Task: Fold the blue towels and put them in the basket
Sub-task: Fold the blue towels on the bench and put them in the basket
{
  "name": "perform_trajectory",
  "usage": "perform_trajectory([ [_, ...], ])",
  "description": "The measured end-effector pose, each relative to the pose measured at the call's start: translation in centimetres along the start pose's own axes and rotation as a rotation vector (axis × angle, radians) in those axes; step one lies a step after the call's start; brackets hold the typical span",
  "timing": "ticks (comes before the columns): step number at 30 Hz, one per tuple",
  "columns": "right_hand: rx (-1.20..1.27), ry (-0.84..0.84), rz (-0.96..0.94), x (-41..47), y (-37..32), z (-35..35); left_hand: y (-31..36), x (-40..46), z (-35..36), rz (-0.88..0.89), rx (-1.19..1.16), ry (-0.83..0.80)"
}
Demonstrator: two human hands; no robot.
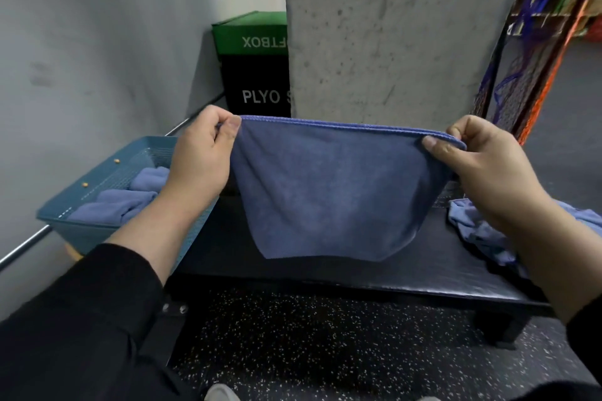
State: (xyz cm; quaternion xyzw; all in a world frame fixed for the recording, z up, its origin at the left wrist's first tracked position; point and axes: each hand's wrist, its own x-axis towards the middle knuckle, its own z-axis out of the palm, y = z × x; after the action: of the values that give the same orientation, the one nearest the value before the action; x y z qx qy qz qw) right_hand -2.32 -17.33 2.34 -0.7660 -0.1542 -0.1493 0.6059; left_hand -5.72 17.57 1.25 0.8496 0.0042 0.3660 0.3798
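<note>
Bench: we see a long, low black bench [325, 273] with a smooth, faintly grained top and blocky legs, running from 9 o'clock to 4 o'clock; its near edge is straight and bare between our arms.
Floor: black rubber floor [309, 345] flecked with white lies at 6 o'clock, below the bench.
Pillar: a rough, pitted concrete pillar [391, 32] rises at 12 o'clock behind the towel.
Held towel: our blue towel [329, 192] hangs at the centre above the bench, doubled over, soft and matte, its stitched top edge pulled taut and nearly level, the lower corners rounding inward; whether its bottom touches the bench we cannot tell.
Basket: a teal plastic basket [65, 205] with meshed walls sits at 9 o'clock at the bench's left end, holding folded blue towels [120, 202] laid side by side.
Loose towels: a crumpled blue heap [482, 231] lies on the bench at 3 o'clock.
Plyo box: a black and green box [254, 75] stands at 11 o'clock beside the pillar.
Left hand: our left hand [202, 153] pinches the towel's top left corner between thumb and curled fingers.
Right hand: our right hand [482, 166] pinches the top right corner the same way.
</note>
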Motion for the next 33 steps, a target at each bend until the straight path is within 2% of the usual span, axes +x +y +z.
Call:
perform_trajectory([
  [4,0.013,-0.005,0.048,-0.3,-0.9,-0.5,-0.2,0.1,-0.1,-0.036,0.013,-0.078],
  [6,0.018,0.004,0.052,-0.5,-1.1,-0.7,-0.3,-0.1,-0.1,-0.097,-0.082,-0.056],
  [9,0.008,0.002,0.099,-1.0,-0.5,-0.5,-0.4,-0.7,0.8,-0.249,-0.225,-0.118],
  [16,0.329,-0.052,0.348,-0.3,3.5,0.4,-3.8,-1.0,4.3,-0.431,-0.433,-0.297],
  [21,0.099,0.004,0.373,7.0,9.8,3.1,-8.1,4.5,9.9,-0.471,-0.279,-0.247],
  [23,-0.062,-0.032,0.429,10.2,13.7,4.1,-10.3,6.8,12.8,-0.463,-0.079,-0.229],
  [25,-0.362,-0.118,0.478,11.5,17.1,4.9,-11.1,6.8,15.3,-0.38,0.197,-0.235],
  [27,-0.555,-0.19,0.489,10.6,19.5,5.4,-10.6,3.3,17.8,-0.219,0.217,-0.365],
  [29,-0.664,-0.252,0.499,8.1,21.9,5.5,-9.4,-2.7,20.1,-0.007,0.245,-0.683],
  [31,-0.764,-0.328,0.539,5.2,23.4,5.1,-9.5,-8.1,22.0,0.163,0.453,-1.03],
  [33,-0.803,-0.398,0.577,2.7,24.5,4.6,-10.2,-10.9,23.3,0.217,0.579,-1.192],
])
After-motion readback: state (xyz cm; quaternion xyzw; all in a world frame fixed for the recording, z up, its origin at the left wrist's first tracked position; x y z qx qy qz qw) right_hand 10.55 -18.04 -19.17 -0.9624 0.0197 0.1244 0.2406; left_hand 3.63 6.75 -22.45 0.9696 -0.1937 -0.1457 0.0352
